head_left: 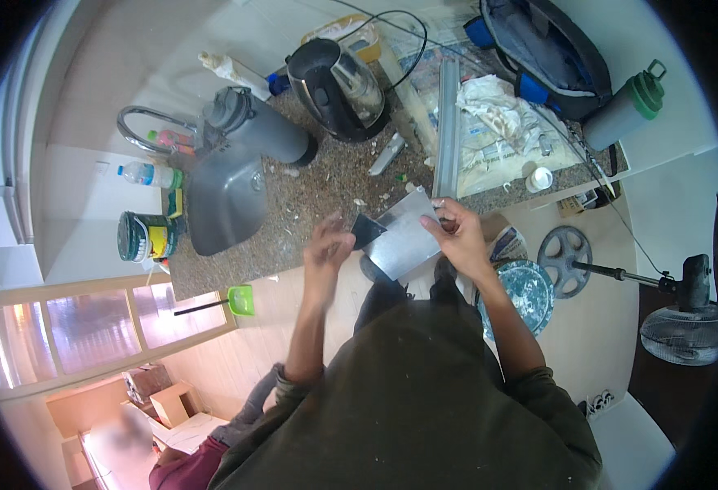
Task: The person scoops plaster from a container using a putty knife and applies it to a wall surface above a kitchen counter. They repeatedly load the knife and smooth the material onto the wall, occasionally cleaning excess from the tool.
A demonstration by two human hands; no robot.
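1. In the head view, the only one we have, our right hand point(460, 238) is closed on the right edge of a pale grey rectangular plate point(408, 238), the thumb lying on its upper face and the fingers curled at the edge and behind.
2. Our left hand point(326, 245), slightly blurred, has thumb and fingertips pinched together on a small dark flat piece point(367, 231), which overlaps the plate's left side. Whether the two surfaces actually touch, we cannot tell.
3. The plate sits tilted in front of our body, across the near edge of the brown speckled countertop point(326, 184); how high it is above that edge we cannot judge.
4. Beyond our hands on the countertop, we see a black and clear kettle point(334, 90), a large grey bottle point(261, 126) just left of it, and a small grey strip point(386, 153) nearer to us.
5. To the left is a metal sink point(226, 200); to the right, a long grey metal profile point(447, 126) lies beside crumpled white material point(493, 106), with a small white cup-shaped thing point(539, 180) near the counter's edge.
6. Below our right forearm stands a stained round bucket point(522, 296), near the round fan base point(564, 261).
7. At lower left, another person in a maroon top point(186, 467) is partly visible.
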